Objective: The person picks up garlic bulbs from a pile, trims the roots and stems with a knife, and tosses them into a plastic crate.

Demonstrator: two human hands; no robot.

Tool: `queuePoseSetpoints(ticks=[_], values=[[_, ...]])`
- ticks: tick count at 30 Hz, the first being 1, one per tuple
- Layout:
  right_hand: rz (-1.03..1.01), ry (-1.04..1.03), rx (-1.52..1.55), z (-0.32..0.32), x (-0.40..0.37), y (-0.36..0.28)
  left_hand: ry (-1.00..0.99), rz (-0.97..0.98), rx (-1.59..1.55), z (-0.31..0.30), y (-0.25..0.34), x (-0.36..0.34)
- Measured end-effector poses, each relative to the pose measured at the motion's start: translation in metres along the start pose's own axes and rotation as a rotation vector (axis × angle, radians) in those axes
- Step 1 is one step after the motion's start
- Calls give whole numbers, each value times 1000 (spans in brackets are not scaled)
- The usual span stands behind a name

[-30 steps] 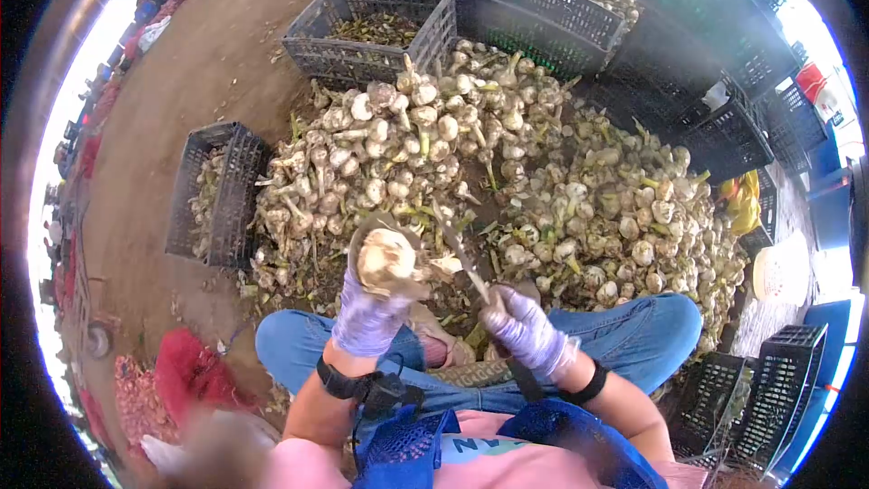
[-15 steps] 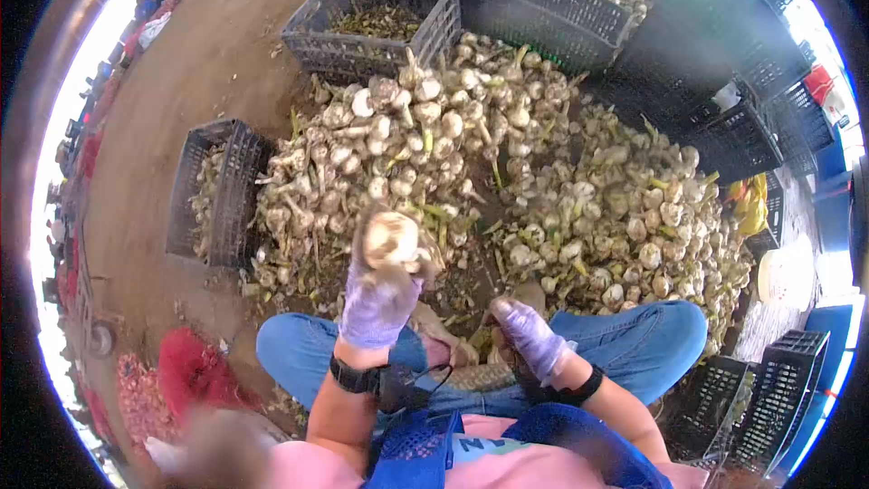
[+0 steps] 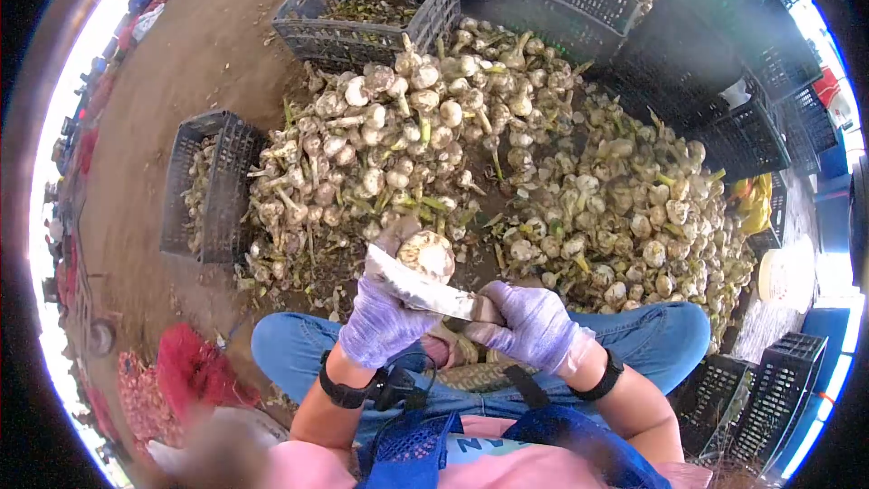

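Observation:
My left hand [image 3: 385,324], in a purplish glove, is closed around a garlic bulb [image 3: 426,255] whose pale, round face is turned up. My right hand [image 3: 532,326], gloved the same way, grips the handle of a knife [image 3: 418,288]. The broad, dirt-smeared blade reaches left across the near side of the bulb, over my left fingers. Both hands are above my lap, between my bent knees. Just beyond them lies a large heap of garlic [image 3: 389,149], and a second garlic heap [image 3: 625,217] spreads to the right.
A black crate [image 3: 213,186] with garlic stands at the left. Another crate [image 3: 362,36] holding trimmings is behind the heap. Stacked crates [image 3: 724,109] line the right side, with two more crates [image 3: 778,398] near my right knee. Red netting [image 3: 195,367] lies at lower left.
My right hand has come up and left, bringing the knife against the garlic bulb. My left hand has shifted slightly right and lower with the bulb. The view has moved a little.

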State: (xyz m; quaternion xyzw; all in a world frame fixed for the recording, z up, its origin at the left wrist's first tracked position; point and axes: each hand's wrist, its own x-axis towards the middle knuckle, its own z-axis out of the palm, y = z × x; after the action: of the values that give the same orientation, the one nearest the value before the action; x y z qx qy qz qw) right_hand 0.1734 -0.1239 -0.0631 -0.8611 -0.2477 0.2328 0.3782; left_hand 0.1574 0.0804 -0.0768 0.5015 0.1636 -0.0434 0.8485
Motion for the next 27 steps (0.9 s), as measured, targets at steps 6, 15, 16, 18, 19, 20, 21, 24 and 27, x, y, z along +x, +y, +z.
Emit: queuePoseSetpoints(ticks=[6, 15, 16, 18, 19, 20, 21, 24, 27], values=[[-31, -51, -49, -4, 3, -1, -154, 242, 670, -16, -5, 1], [-14, -111, -119, -10, 6, -13, -129, 617, 1187, -8, -1, -1], [-23, -123, -149, -10, 7, -15, -157, 510, 1113, -9, -6, -2], [-30, -135, -178, -9, 9, -16, -184, 401, 1038, -9, -9, -4], [-34, -147, -189, -9, 9, -16, -165, 391, 997, -8, -9, -5], [-38, -159, -199, -8, 9, -16, -146, 380, 958, -7, -9, -6], [-38, -162, -198, -7, 10, -12, -116, 487, 1054, -6, -10, -6], [95, 62, 34, 16, 4, 40, -12, 472, 1081, 5, -1, -15], [477, 254, 44, 10, 6, 93, 59, 369, 959, 8, 5, -13]])
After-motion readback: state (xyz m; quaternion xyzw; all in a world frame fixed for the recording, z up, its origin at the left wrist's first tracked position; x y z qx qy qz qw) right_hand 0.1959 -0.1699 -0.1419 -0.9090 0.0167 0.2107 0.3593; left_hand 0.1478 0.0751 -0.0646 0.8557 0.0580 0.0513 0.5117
